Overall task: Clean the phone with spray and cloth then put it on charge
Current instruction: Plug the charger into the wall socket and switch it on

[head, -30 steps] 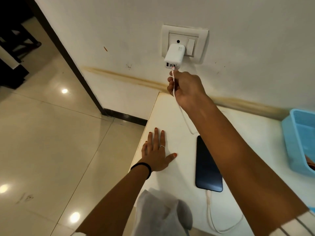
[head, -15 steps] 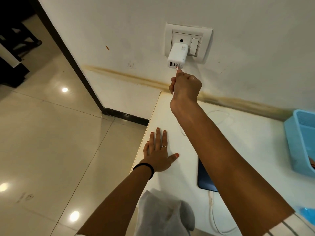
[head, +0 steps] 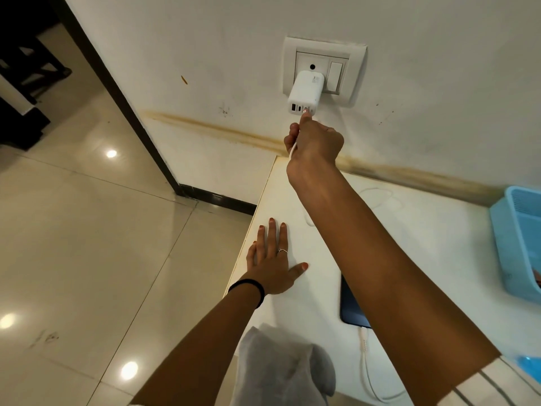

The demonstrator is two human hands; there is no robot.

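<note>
Right hand (head: 314,142) pinching cable (head: 293,148) plug at charger (head: 304,93); left hand (head: 273,266) flat, empty on worktop (head: 439,244) left edge. Phone (head: 349,306) already cabled; cleaning presumably done.

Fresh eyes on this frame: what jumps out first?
The right hand reaching up the wall, its grip pushing a white cable plug into the white charger in the socket. Below, the left hand lies flat on the white table, with the dark phone half hidden under the right forearm.
</note>
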